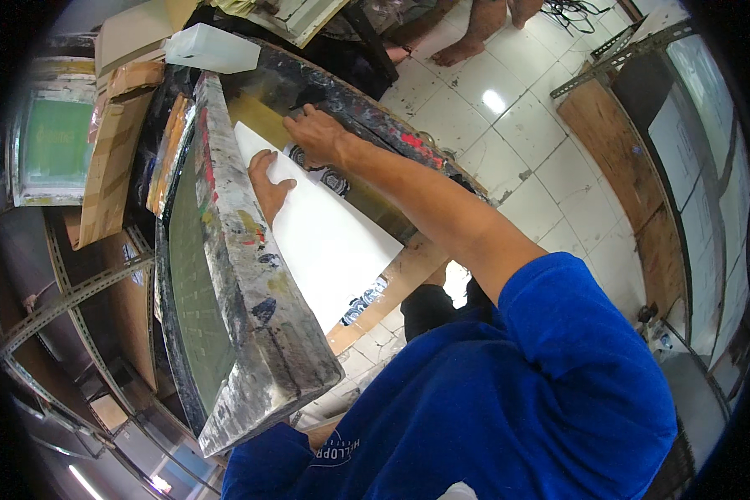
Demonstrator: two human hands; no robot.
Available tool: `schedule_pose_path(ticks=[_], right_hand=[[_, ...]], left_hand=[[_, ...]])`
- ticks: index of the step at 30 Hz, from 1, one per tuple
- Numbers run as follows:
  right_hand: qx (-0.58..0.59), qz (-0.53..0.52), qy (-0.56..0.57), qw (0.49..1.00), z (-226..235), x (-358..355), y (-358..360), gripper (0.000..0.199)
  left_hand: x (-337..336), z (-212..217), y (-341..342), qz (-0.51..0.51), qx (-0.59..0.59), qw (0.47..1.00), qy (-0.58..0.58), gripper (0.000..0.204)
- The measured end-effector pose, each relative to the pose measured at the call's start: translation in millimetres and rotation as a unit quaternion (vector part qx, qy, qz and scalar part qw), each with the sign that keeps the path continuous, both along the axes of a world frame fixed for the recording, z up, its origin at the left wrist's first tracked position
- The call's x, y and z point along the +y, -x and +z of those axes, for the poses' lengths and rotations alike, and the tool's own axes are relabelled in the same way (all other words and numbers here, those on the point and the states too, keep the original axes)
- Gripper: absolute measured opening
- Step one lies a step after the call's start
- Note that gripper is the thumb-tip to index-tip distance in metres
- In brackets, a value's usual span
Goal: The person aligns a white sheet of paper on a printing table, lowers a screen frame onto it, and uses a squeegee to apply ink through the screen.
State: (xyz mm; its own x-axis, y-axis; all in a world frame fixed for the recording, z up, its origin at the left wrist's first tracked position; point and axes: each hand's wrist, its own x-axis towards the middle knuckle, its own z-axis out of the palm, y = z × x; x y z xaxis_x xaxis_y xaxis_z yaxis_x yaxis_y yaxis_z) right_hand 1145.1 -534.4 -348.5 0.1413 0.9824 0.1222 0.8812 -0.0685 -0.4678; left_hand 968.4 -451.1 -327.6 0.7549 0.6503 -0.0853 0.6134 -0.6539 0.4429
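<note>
A white sheet lies on a board under a raised, paint-stained screen frame. My left hand reaches from behind the frame and rests on the sheet, thumb and fingers apart. My right hand is at the sheet's far right side, its fingers curled together; what they hold, if anything, is hidden. Dark blue and white swirl-patterned print shows beyond the sheet's near edge. More black and white pattern shows beside its right edge, below my right wrist.
A translucent plastic container stands at the far end of the frame. Cardboard and a green screen are at the left, above metal racks. Another person's foot is on the tiled floor. A shelf rack stands at right.
</note>
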Motion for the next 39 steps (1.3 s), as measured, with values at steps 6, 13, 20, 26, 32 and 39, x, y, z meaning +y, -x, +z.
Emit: schedule_pose_path(ticks=[6,13,20,26,32,39], right_hand=[[0.098,0.025,-0.056,0.993,-4.1,-5.8,-2.0,0.049],[0.179,0.058,-0.010,0.982,-4.9,-3.3,-17.6,0.055],[0.129,0.079,0.012,0.988,4.2,-20.7,-14.3,0.059],[0.018,0.038,0.014,0.999,9.6,-31.2,-3.5,0.075],[-0.005,0.032,0.006,0.999,12.2,-37.0,0.1,0.079],[0.000,0.025,0.005,1.000,9.2,-40.6,3.5,0.078]], left_hand=[[-2.6,3.9,7.0,0.012,0.004,1.000,-0.002,0.065],[-2.3,9.8,6.7,-0.025,0.003,1.000,-0.018,0.065],[-1.5,5.3,8.7,-0.012,0.005,1.000,-0.016,0.065],[-2.4,4.8,5.8,0.003,0.005,1.000,-0.007,0.064],[-0.1,-3.1,11.8,-0.006,-0.031,1.000,0.000,0.063],[-0.1,-2.2,10.0,-0.002,-0.016,1.000,-0.011,0.064]])
